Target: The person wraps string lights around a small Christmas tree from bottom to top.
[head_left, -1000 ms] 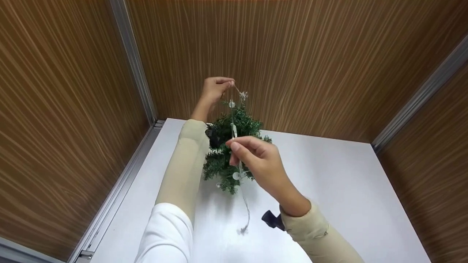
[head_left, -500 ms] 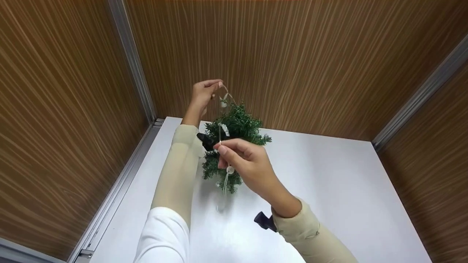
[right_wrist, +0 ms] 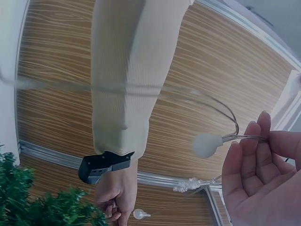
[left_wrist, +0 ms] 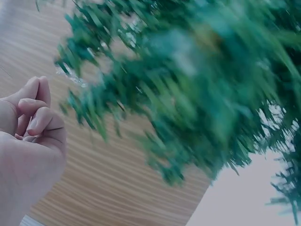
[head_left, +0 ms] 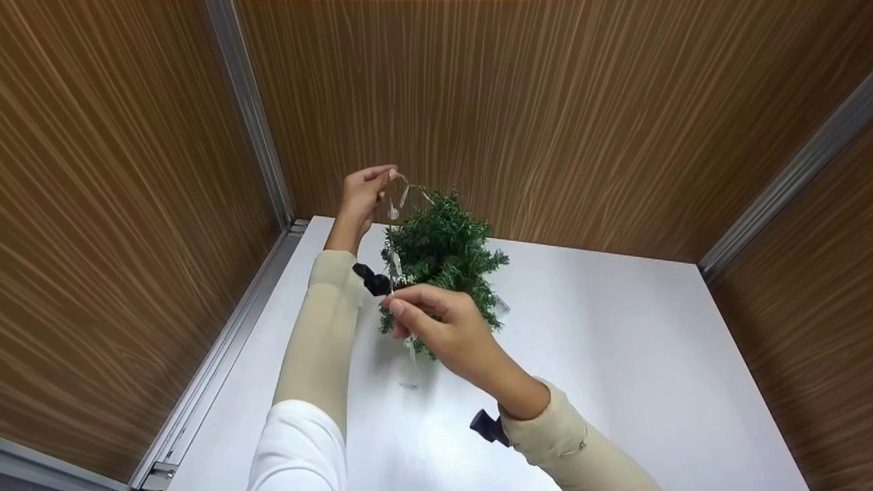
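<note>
Above the white bench (head_left: 614, 354), beside a small green tree (head_left: 447, 239), I watch left hand (head_left: 360, 194) and right hand (head_left: 443, 327) pinch a light string (right_wrist: 205, 145), apparently part-draped, with a loose length left to place.

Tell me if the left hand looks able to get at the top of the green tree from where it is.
Probably yes: the left hand is close beside the treetop, and only a stretch of the string it pinches shows between them. Holding that string seems the main hindrance.
</note>
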{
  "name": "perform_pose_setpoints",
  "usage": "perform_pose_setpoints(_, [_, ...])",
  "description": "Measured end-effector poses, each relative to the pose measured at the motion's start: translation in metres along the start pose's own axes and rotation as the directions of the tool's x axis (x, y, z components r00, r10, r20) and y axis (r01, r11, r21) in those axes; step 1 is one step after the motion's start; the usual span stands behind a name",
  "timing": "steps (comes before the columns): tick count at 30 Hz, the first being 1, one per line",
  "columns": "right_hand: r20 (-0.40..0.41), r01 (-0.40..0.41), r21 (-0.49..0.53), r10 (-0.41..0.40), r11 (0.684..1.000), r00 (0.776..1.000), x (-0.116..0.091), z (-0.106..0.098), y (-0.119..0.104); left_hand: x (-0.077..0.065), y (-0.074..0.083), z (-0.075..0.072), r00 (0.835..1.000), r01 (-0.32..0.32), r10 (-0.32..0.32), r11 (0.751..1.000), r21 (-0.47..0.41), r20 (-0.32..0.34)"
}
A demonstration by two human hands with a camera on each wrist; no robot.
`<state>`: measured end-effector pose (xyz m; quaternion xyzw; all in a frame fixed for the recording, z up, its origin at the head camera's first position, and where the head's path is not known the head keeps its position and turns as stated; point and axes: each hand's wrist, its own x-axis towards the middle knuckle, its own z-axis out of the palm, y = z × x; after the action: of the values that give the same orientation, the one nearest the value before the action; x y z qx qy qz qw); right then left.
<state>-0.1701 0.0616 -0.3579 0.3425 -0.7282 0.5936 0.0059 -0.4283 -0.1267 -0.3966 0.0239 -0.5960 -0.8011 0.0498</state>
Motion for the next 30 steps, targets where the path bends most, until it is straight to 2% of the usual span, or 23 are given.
perform_pose_setpoints(9, [0.054, -0.032, -0.015, 0.033, 0.999, 0.998, -0.015, 0.000, 0.013, -0.011, -0.028, -0.024, 0.999, 0.022, -0.022, 1.000, -0.010, -0.025])
perform_pose_setpoints(17, [0.056, -0.033, -0.036, 0.035, 0.999, 0.998, -0.037, -0.011, 0.020, -0.031, -0.054, -0.042, 1.000, 0.027, -0.027, 1.000, 0.003, -0.015])
perform_pose_setpoints(21, [0.060, -0.027, -0.053, 0.030, 0.998, 0.998, -0.046, -0.016, 0.019, -0.043, -0.059, -0.047, 1.000, 0.014, -0.014, 1.000, -0.002, -0.005])
perform_pose_setpoints(30, [0.054, 0.024, -0.046, -0.022, 0.999, 0.998, -0.060, -0.025, 0.016, -0.063, -0.065, -0.049, 0.999, -0.026, 0.026, 1.000, -0.002, 0.019])
